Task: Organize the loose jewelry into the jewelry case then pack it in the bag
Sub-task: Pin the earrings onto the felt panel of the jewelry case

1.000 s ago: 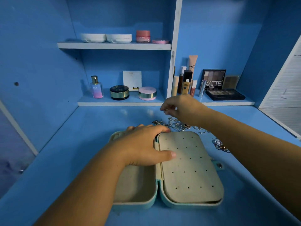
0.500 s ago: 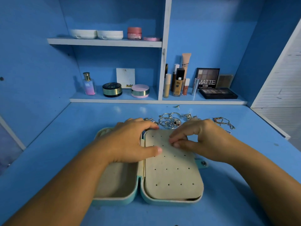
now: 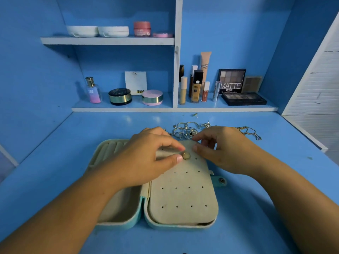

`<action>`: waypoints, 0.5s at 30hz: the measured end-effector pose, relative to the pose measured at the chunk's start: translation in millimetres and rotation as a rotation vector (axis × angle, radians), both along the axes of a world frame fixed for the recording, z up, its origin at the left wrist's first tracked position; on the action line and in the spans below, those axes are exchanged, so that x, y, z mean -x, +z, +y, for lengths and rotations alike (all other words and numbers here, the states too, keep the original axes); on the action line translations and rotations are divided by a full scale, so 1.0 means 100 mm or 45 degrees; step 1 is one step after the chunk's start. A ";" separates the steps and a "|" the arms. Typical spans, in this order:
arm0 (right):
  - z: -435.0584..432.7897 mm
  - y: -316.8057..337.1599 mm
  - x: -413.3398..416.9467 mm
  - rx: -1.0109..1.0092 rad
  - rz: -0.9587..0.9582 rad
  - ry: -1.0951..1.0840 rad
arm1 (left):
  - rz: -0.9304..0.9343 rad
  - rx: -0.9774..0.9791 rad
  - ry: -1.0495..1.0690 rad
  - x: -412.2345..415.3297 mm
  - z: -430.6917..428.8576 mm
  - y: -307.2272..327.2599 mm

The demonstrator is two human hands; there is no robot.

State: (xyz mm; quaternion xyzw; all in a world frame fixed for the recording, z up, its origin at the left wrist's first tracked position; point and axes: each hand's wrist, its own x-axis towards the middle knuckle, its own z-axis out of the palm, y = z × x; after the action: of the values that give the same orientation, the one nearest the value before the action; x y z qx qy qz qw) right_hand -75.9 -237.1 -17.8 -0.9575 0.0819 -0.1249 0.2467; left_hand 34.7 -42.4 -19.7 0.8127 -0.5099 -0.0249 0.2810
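In the lower middle of the frame, an open case is laid flat on the blue table. It is green-blue outside and cream inside. Its right half is covered by a soft pad with rows of small holes. In the left half, soft ridges are seen at the top, and the rest is partly hidden by the left arm. A small tab with a metal snap is seen at the right edge of the case.

Near the top of the pad, a small round earring is pinched between the thumb and first finger of the left hand. The earring is held right against the pad. The right hand is held just beside it, on the right. Its fingers are loosely bent, and the tips of its thumb and first finger are parted.

Just above the case, a heap of silver jewelry is spread on the table, partly hidden by both hands. A gold chain is seen to the right of it, behind the right hand. One small stud is seen alone higher up, near the shelf.

In the upper half of the frame, makeup is lined up on the shelves: a perfume bottle, round pots, tubes and flat boxes of eye colour.
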 end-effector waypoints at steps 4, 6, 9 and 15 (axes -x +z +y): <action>0.04 0.01 0.00 -0.054 0.004 -0.049 | 0.009 0.105 0.008 0.06 -0.07 -0.03; 0.06 0.01 0.00 -0.075 0.004 -0.060 | 0.027 0.140 0.011 0.07 -0.11 -0.06; 0.07 0.01 0.02 -0.100 0.015 -0.071 | 0.034 0.163 0.031 0.06 -0.13 -0.07; 0.11 0.03 0.05 -0.257 0.015 -0.107 | 0.177 0.273 0.127 0.06 -0.09 -0.02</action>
State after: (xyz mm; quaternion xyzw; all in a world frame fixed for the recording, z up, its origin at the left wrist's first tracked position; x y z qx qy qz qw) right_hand -80.9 -226.4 -14.4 -0.9243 0.1356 -0.1207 0.3358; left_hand 29.0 -51.5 -21.8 0.7985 -0.4480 -0.0127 0.4020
